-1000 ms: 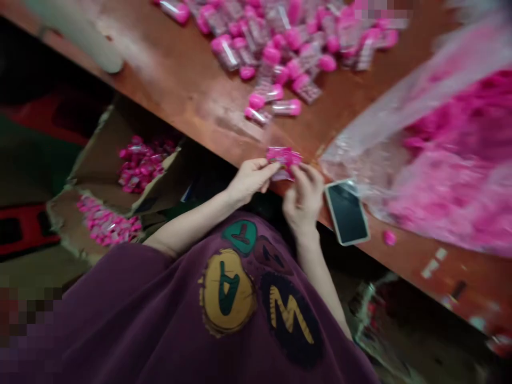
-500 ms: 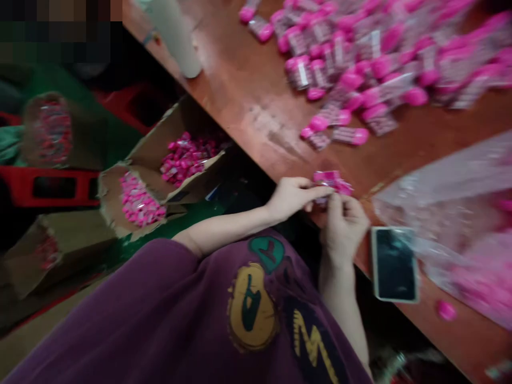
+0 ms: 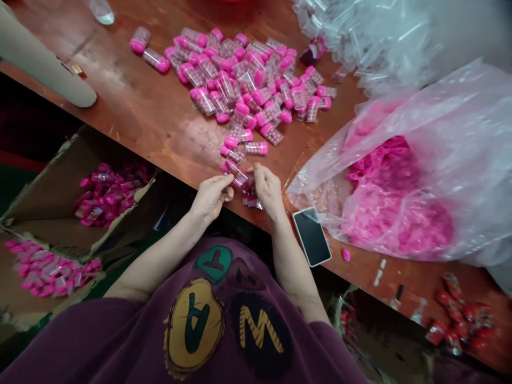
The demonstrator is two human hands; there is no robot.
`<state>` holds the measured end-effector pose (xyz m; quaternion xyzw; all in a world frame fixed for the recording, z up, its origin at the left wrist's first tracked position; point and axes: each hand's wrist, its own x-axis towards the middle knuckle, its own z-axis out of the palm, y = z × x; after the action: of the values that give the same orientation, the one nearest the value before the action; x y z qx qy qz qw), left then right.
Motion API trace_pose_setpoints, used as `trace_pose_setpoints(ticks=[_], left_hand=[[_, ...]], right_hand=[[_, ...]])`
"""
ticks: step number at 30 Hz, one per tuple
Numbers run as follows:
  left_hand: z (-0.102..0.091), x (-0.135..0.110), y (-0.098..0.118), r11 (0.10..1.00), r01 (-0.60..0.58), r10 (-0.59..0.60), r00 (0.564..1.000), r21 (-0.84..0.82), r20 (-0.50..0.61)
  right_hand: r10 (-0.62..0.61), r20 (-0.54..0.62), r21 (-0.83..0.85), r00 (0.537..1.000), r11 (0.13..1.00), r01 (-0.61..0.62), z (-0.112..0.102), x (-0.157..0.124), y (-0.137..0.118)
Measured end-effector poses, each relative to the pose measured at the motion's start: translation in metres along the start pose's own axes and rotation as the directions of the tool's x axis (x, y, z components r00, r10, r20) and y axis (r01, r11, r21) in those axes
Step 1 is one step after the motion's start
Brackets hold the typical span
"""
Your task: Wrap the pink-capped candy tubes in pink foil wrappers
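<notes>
My left hand (image 3: 213,196) is closed, thumb and forefinger pinching a small pink printed plastic sleeve (image 3: 235,173) just above the table's front edge. Close by on the right, my right hand (image 3: 268,191) has its fingers curled together near the sleeve's right end; whatever they grip is hidden. Under the right hand lies a small bunch of pink printed wrappers (image 3: 251,198). Directly beyond the hands lie small clear bottles (image 3: 256,148) of pale pink beads with bright pink caps. They lead into a large heap of the same bottles (image 3: 248,80).
A phone (image 3: 312,236) lies at the table edge, near a loose pink cap (image 3: 346,255). To the right sits a clear bag (image 3: 400,213) of pink pieces, with clear empty tubes (image 3: 368,37) behind. Cardboard boxes (image 3: 48,213) stand below left; a pale post (image 3: 44,58) rises far left.
The view has swung to the right and steadied, showing more of the bag and the clear tubes. My hands have moved slightly apart, and the pink sleeve shows more plainly at the left fingertips.
</notes>
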<state>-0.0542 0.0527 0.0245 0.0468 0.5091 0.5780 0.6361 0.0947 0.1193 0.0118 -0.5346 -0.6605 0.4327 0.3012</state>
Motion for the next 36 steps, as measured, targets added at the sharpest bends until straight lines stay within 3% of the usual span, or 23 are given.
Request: trace_pose_setpoints(ticks=[4, 8, 13, 17, 20, 22, 25, 27, 29, 36], left_hand=[[-0.005, 0.008, 0.010, 0.998, -0.029, 0.026, 0.999, -0.057, -0.046], [-0.007, 0.009, 0.018, 0.993, 0.030, -0.033, 0.999, -0.117, -0.028], [-0.009, 0.012, 0.024, 0.953, 0.179, -0.195, 0.980, -0.244, -0.044], [-0.008, 0.012, 0.024, 0.910, 0.258, -0.274, 0.962, -0.326, -0.003], [-0.005, 0.009, 0.023, 0.897, 0.286, -0.294, 0.955, -0.337, 0.027], [-0.003, 0.005, 0.022, 0.903, 0.277, -0.285, 0.958, -0.329, 0.026], [0.001, -0.001, 0.020, 0.921, 0.248, -0.259, 0.966, -0.299, 0.003], [0.004, -0.005, 0.018, 0.933, 0.234, -0.244, 0.970, -0.275, -0.002], [0.006, -0.008, 0.013, 0.942, 0.223, -0.229, 0.973, -0.251, 0.005], [0.010, -0.022, -0.011, 0.984, 0.141, -0.133, 0.988, -0.108, 0.073]], right_hand=[[0.058, -0.144, -0.298, 0.988, 0.949, -0.099, 0.001, 0.050, 0.000], [0.078, -0.104, -0.531, 0.991, 0.839, -0.122, 0.002, 0.076, -0.004], [0.071, 0.022, -0.556, 0.997, 0.830, -0.047, -0.015, 0.072, 0.007], [-0.082, -0.009, -0.348, 0.997, 0.934, 0.074, -0.021, 0.049, 0.016], [0.009, -0.007, 0.098, 1.000, 0.995, -0.008, -0.017, 0.016, 0.010], [0.096, 0.088, 0.378, 0.991, 0.918, -0.122, -0.013, -0.009, 0.001], [0.146, 0.237, 0.604, 0.960, 0.752, -0.264, -0.007, -0.040, -0.014], [0.154, 0.272, 0.674, 0.950, 0.674, -0.302, -0.005, -0.053, -0.023], [0.167, 0.239, 0.704, 0.957, 0.649, -0.289, -0.003, -0.063, -0.028], [0.162, 0.010, 0.566, 0.987, 0.813, -0.139, 0.001, -0.083, -0.021]])
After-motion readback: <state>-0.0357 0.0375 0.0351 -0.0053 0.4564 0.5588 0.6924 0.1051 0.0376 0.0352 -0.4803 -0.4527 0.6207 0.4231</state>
